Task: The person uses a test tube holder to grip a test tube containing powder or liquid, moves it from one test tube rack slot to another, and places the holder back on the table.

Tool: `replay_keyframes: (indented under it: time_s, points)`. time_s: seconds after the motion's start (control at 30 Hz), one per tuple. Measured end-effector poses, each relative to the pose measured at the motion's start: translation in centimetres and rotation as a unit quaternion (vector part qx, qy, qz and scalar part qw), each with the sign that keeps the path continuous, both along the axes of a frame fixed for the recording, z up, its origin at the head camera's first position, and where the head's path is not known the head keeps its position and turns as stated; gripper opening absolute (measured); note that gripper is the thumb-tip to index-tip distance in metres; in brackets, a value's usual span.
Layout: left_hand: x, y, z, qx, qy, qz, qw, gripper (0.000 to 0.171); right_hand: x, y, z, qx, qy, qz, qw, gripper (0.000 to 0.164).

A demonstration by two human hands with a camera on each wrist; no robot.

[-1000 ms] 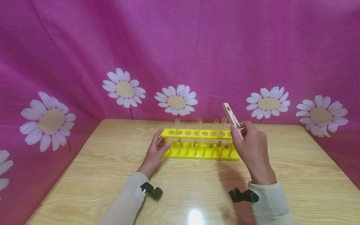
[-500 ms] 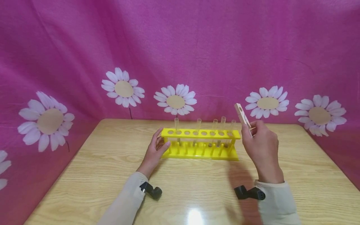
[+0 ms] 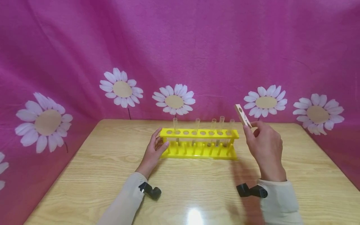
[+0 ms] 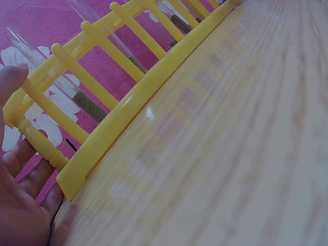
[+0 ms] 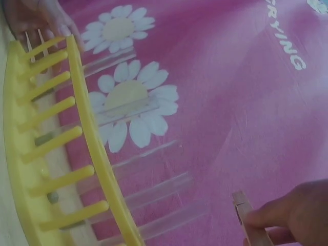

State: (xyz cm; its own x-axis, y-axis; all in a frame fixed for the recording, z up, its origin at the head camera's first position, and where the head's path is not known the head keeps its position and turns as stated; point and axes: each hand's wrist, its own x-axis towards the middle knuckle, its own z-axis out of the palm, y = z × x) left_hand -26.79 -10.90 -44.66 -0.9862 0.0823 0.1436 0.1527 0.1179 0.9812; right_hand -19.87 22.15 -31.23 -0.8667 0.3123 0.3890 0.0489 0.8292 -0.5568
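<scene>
A yellow test tube rack [image 3: 199, 136] stands on the table, holding several clear tubes upright. My left hand [image 3: 152, 153] grips the rack's left end, thumb in front and the other fingers around the end post. In the left wrist view, a test tube [image 4: 88, 105] near that end has dark, grainy matter at its bottom. To the right of the rack, my right hand [image 3: 265, 148] is raised and pinches a wooden test tube clamp [image 3: 242, 115] between thumb and fingers. The clamp points up and to the left, apart from the tubes. No tube shows in its tip.
The wooden table [image 3: 197, 184] extends in front of the rack and to both sides. A pink curtain [image 3: 213, 47] printed with white daisies hangs close behind the table's back edge. Dark wrist cameras [image 3: 251, 190] sit at both sleeves.
My right hand has moved right with the clamp, away from the rack, so its right end and a tube there show. My left hand stays on the rack.
</scene>
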Motion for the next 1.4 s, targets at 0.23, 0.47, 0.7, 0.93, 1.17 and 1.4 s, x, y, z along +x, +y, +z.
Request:
replay_keyframes:
  time_s: [0.23, 0.47, 0.7, 0.93, 1.17, 1.4]
  points:
    - [0.1, -0.2, -0.3, 0.000, -0.015, -0.006, 0.9999, 0.065, 0.0, 1.8, -1.3, 0.017, -0.032, 0.017, 0.999, 0.038]
    - [-0.3, -0.5, -0.4, -0.012, -0.009, 0.006, 0.9999, 0.063, -0.3, 3.2, -2.7, 0.025, -0.089, 0.043, 0.995, 0.035]
    - [-0.3, -0.5, -0.2, -0.001, -0.022, 0.002, 0.9998, 0.063, -0.8, 4.1, -4.0, 0.035, -0.158, 0.050, 0.986, 0.032]
    - [1.0, 0.1, 2.0, -0.007, -0.026, -0.014, 0.9995, 0.066, -0.7, 5.5, -5.1, 0.051, -0.210, 0.062, 0.974, 0.026]
    - [1.7, 0.3, 3.0, -0.006, -0.027, -0.013, 0.9995, 0.065, -0.7, 5.9, -6.4, 0.026, -0.255, 0.074, 0.964, 0.027]
    - [1.6, 0.3, 2.8, 0.004, -0.028, -0.021, 0.9994, 0.064, -0.6, 6.2, -7.0, 0.030, -0.274, 0.075, 0.958, 0.022]
